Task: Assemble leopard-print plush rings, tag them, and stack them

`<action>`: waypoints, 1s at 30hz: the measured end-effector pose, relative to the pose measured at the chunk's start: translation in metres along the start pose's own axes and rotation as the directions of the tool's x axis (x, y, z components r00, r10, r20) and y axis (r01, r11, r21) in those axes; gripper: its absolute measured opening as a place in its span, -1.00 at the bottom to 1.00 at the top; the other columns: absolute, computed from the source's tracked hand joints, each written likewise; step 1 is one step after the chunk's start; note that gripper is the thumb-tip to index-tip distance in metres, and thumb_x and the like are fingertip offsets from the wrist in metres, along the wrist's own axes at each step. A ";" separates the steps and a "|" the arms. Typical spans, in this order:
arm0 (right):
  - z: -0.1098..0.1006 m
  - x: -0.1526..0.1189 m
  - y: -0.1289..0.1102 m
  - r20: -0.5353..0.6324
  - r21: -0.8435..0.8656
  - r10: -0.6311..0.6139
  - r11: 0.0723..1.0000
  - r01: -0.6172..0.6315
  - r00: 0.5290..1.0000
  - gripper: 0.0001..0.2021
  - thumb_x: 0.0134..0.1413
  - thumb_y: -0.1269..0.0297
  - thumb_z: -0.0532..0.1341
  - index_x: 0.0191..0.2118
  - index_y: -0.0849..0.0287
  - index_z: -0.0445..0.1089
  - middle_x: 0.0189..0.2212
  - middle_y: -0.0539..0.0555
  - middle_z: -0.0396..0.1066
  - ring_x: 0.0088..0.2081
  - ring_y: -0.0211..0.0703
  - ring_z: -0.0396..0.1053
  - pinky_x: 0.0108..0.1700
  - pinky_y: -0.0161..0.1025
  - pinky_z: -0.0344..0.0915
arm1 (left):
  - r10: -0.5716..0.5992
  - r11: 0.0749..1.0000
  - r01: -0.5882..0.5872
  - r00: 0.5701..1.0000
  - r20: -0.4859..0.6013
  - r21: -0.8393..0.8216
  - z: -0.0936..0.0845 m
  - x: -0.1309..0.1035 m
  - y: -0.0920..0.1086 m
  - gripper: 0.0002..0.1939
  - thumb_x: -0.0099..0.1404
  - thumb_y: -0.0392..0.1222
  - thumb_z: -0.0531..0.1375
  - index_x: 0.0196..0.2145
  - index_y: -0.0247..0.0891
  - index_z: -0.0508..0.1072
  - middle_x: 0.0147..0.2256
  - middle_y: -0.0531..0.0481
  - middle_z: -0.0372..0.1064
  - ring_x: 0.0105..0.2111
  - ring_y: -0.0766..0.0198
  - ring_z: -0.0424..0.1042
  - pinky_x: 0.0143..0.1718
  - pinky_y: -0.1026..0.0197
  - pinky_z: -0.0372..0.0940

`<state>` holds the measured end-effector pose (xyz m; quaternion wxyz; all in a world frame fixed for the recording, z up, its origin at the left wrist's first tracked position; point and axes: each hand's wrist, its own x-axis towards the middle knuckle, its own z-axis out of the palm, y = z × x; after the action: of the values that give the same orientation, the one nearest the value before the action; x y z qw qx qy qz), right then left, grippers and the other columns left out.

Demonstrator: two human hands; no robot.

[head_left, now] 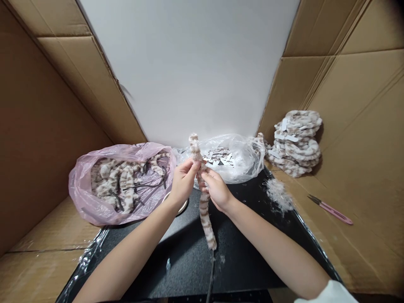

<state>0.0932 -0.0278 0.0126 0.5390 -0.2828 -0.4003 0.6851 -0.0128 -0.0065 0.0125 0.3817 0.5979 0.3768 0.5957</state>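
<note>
Brown-striped white furry strip (204,210), prob. light & floppy, best gripped mid-length, runs 12-to-6 o'clock at ctr., pinched w/ L hand (184,179) & R hand (219,191) above blk tabletop (183,265).

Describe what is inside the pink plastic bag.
The pink plastic bag holds brown-and-white furry pieces and dark cords. Whatever lies beneath the top layer is covered and cannot be seen.
</note>
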 end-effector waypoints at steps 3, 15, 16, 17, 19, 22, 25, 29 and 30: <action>-0.001 0.001 0.000 -0.003 0.004 -0.013 1.000 0.013 1.000 -0.75 -0.12 0.16 0.26 -0.34 0.19 0.29 -0.54 -0.12 0.13 -0.57 -0.42 -0.06 -0.55 -0.39 -0.22 | -0.042 0.999 0.042 0.999 -0.004 -0.025 0.003 -0.004 -0.005 -0.62 0.20 0.11 0.23 -0.49 -0.29 0.48 -0.55 0.06 0.28 -0.50 0.33 0.22 -0.43 0.31 0.18; -0.006 0.002 0.000 -0.092 0.023 -0.005 1.000 0.007 0.996 -0.71 -0.13 0.10 0.32 -0.33 0.18 0.35 -0.51 -0.08 0.21 -0.50 -0.37 0.13 -0.54 -0.43 -0.02 | -0.044 0.998 0.047 0.997 0.063 -0.048 0.005 -0.002 -0.015 -0.73 0.24 0.01 0.21 -0.38 -0.25 0.57 -0.36 -0.03 0.47 -0.28 0.21 0.41 -0.16 0.22 0.29; -0.006 0.002 0.000 -0.100 0.030 -0.006 0.999 0.009 0.995 -0.69 -0.11 0.07 0.32 -0.32 0.18 0.36 -0.49 -0.06 0.24 -0.48 -0.35 0.16 -0.53 -0.42 0.02 | -0.022 0.999 0.024 0.997 0.069 -0.023 0.004 -0.001 -0.014 -0.74 0.25 -0.01 0.20 -0.38 -0.24 0.58 -0.34 -0.03 0.47 -0.27 0.21 0.41 -0.15 0.21 0.28; -0.006 0.002 0.001 -0.097 0.032 -0.012 0.999 0.015 0.995 -0.67 -0.10 0.03 0.31 -0.31 0.17 0.37 -0.46 -0.05 0.26 -0.46 -0.34 0.18 -0.51 -0.42 0.05 | 0.011 1.000 -0.012 0.997 0.078 0.007 0.004 -0.001 -0.013 -0.74 0.27 -0.03 0.19 -0.38 -0.23 0.58 -0.31 -0.03 0.47 -0.26 0.21 0.40 -0.13 0.20 0.27; -0.006 0.001 0.000 -0.077 0.021 -0.026 0.999 0.027 0.997 -0.63 -0.09 -0.04 0.31 -0.30 0.17 0.38 -0.45 -0.04 0.27 -0.47 -0.35 0.16 -0.51 -0.42 0.04 | 0.096 0.991 -0.104 0.991 0.096 0.082 0.002 -0.002 -0.009 -0.75 0.29 -0.06 0.17 -0.37 -0.22 0.59 -0.25 -0.05 0.47 -0.19 0.17 0.40 -0.07 0.17 0.25; -0.005 0.001 -0.002 -0.073 -0.007 -0.041 0.999 0.041 0.996 -0.59 -0.10 -0.08 0.32 -0.27 0.18 0.39 -0.48 -0.06 0.22 -0.52 -0.39 0.06 -0.54 -0.43 -0.03 | 0.202 0.953 -0.221 0.973 0.107 0.206 0.000 -0.001 -0.003 -0.73 0.32 -0.08 0.14 -0.35 -0.21 0.60 -0.19 -0.08 0.47 -0.11 0.11 0.39 -0.01 0.12 0.22; -0.004 0.001 -0.004 -0.094 -0.013 -0.044 0.999 0.043 0.995 -0.61 -0.08 -0.06 0.31 -0.28 0.18 0.39 -0.51 -0.07 0.17 -0.54 -0.39 0.01 -0.55 -0.42 -0.06 | 0.248 0.927 -0.272 0.961 0.119 0.257 -0.003 0.000 0.001 -0.74 0.32 -0.08 0.13 -0.28 -0.20 0.60 -0.12 -0.10 0.47 -0.05 0.08 0.38 0.03 0.10 0.21; -0.003 0.002 -0.003 -0.089 -0.005 -0.025 1.000 0.024 0.996 -0.65 -0.07 0.00 0.30 -0.28 0.18 0.38 -0.52 -0.08 0.16 -0.56 -0.39 0.00 -0.55 -0.40 -0.09 | 0.227 0.950 -0.242 0.969 0.092 0.196 -0.008 0.005 0.003 -0.67 0.31 -0.01 0.15 -0.08 -0.20 0.53 -0.08 -0.12 0.47 -0.05 0.10 0.39 -0.01 0.13 0.23; -0.004 0.002 -0.002 -0.083 -0.003 -0.019 1.000 0.019 0.996 -0.66 -0.08 0.00 0.30 -0.30 0.18 0.37 -0.53 -0.09 0.15 -0.56 -0.40 0.00 -0.56 -0.40 -0.11 | 0.206 0.961 -0.218 0.975 0.086 0.170 -0.009 0.006 0.003 -0.65 0.31 0.02 0.16 -0.07 -0.22 0.53 -0.10 -0.13 0.48 -0.09 0.11 0.40 -0.04 0.14 0.25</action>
<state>0.0964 -0.0246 0.0123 0.5615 -0.3076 -0.3809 0.6671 -0.0215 -0.0021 0.0180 0.2731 0.6864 0.3491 0.5766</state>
